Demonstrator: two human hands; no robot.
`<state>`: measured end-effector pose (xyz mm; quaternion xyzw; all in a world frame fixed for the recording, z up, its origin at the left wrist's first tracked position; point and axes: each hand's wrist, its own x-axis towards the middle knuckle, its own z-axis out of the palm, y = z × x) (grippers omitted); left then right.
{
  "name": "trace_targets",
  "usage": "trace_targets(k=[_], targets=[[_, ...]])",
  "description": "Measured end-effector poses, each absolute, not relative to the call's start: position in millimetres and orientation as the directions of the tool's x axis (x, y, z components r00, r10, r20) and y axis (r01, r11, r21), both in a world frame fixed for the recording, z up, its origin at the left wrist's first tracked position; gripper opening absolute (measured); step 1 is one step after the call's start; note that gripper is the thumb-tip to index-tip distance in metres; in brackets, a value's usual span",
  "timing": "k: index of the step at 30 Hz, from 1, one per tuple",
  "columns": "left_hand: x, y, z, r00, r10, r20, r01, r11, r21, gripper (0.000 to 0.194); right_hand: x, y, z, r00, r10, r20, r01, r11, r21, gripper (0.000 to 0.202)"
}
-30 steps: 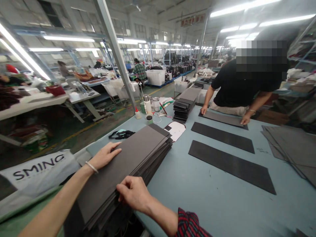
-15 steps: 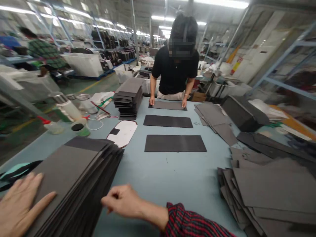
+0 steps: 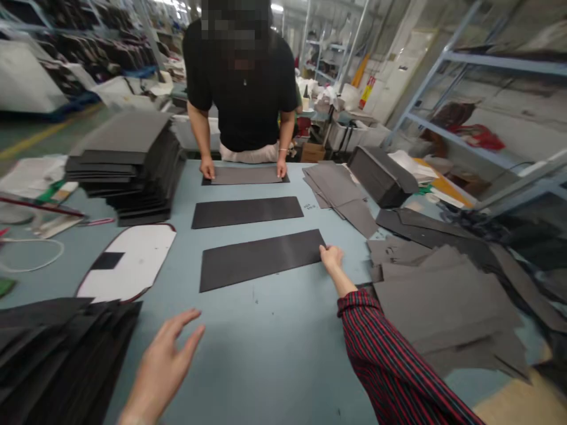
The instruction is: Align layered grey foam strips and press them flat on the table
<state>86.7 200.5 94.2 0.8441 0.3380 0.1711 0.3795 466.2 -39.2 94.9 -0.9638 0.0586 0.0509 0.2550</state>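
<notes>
My right hand [image 3: 331, 258] pinches the right end of the nearest dark grey rectangular panel [image 3: 261, 260], which lies slanted on the blue-green table [image 3: 266, 366]. Thumb and fingers of my left hand [image 3: 166, 360] are spread, and nothing is between them. That hand hovers over the table, below the panel's left end and right of a stack of dark sheets [image 3: 66, 354]. Beyond the held panel lies a second dark panel [image 3: 248, 212], untouched. Across the table, a co-worker's hands rest on the ends of a grey strip [image 3: 248, 175] over a darker one.
At the left stand a tall stack of grey panels [image 3: 133, 153] and a white rounded board [image 3: 137, 260] with a dark patch. To the right lie loose grey sheets [image 3: 447, 301], more flat sheets [image 3: 339, 186] and a dark box-like piece [image 3: 381, 174]. The co-worker [image 3: 241, 100] stands opposite.
My right hand has moved from beside the left stack to the near panel's right end and gripped it. My left hand has lifted off the stack. The view has swung right.
</notes>
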Motion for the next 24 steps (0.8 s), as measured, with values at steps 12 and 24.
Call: trace_targets(k=[12,24], targets=[[216,247,23,0.175,0.963,-0.207,0.901,-0.071,0.429,0.056,513,-35,46,0.988,-0.141,-0.061,-0.154,-0.906,-0.394,0.052],[212,254,26,0.178,0.958,-0.225,0.911,-0.074,0.406,0.059,499,-24,53,0.986,-0.159,0.058,-0.117,-0.888,-0.444,0.051]])
